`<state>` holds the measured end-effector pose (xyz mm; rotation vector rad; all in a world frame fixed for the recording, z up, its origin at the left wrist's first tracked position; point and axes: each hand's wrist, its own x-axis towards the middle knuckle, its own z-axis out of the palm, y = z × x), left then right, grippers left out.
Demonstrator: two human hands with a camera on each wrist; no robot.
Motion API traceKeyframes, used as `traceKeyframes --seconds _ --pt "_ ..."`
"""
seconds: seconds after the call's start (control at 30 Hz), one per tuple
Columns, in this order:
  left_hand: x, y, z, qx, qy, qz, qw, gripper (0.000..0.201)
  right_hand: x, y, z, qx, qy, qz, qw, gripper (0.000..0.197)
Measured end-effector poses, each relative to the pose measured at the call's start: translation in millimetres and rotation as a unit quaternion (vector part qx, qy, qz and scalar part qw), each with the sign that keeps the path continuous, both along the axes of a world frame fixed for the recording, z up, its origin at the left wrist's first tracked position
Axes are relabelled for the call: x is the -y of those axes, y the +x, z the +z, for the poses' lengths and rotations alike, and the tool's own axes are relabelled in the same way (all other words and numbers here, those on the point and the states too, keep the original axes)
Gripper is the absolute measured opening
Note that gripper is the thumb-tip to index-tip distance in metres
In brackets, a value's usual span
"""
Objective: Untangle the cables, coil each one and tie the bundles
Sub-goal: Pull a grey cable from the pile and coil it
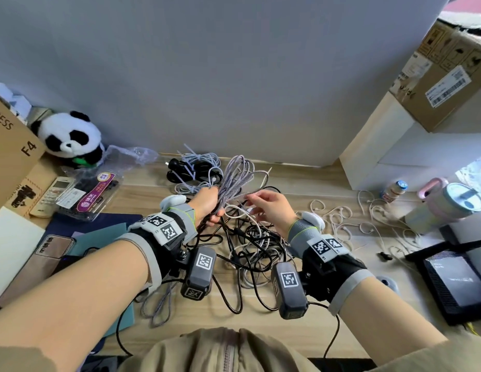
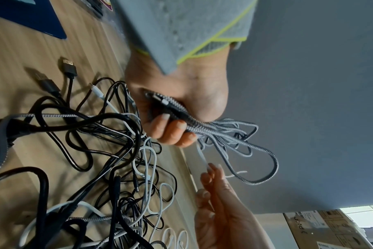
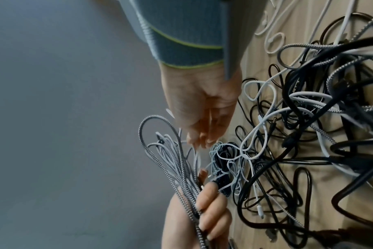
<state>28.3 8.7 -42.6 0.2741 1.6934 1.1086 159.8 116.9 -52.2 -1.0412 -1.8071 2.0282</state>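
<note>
**Hands tying a coiled braided cable above a cluttered wooden desk**

A light wooden desk stood against a plain grey wall, seen from a head camera looking down over both forearms.

At the far left, a cardboard box leaned beside a plush panda. Just in front of them lay a white remote control and a clear plastic packet with a purple label. Nearer the person, a phone rested face down on dark blue and teal sheets.

Left of centre, the left hand was raised over the desk, its fingers clenched around the gathered middle of a grey-and-white braided cable. The cable's loops fanned upward from the fist, clear of the desk. Behind it, near the wall, sat finished cable bundles in black and pale grey, bound with white ties.

Below the hands sprawled a tangle of loose cables, black, white and braided, still knotted together on the wood.

Right of centre, the right hand hovered just beside the coil. Its fingertips pinched a thin white cable tie that ran toward the held bundle; whether the tie already circled the coil could not be told.

Further right, unused white ties were scattered across the desk. Beyond them stood a small bottle, a pale lidded cup and a black mesh tray. A taped cardboard carton sat on a white cabinet at the upper right.
</note>
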Motion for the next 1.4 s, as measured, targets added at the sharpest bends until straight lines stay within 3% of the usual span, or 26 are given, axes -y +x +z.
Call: traceKeyframes --seconds 0.2,0.43,0.6,0.9,1.07,1.4 --pt "-1.7 -0.4 -2.4 -0.014 -0.007 0.009 1.0 0.043 -2.0 6.6 3.9 -0.072 0.063 -0.024 0.995 0.009" --pt "-10.9 0.7 6.9 -0.035 -0.024 0.022 0.999 0.051 3.7 1.4 21.6 -0.119 0.181 0.044 0.975 0.016" --pt "-17.4 9.3 12.5 -0.138 -0.022 0.008 0.99 0.044 6.0 -8.7 38.7 -0.111 0.269 0.074 0.954 0.028" --pt "-15.8 14.7 3.2 -0.322 0.012 -0.076 0.944 0.056 -7.7 -30.3 46.0 0.021 0.216 0.076 0.973 0.04" --pt "-13.0 8.8 3.1 -0.33 0.023 -0.098 0.938 0.057 -2.4 -33.0 45.9 0.082 0.223 0.084 0.968 0.038" --pt "-8.7 7.4 5.0 -0.344 0.033 -0.112 0.932 0.051 2.2 -35.2 43.8 0.095 0.214 0.072 0.969 0.039"
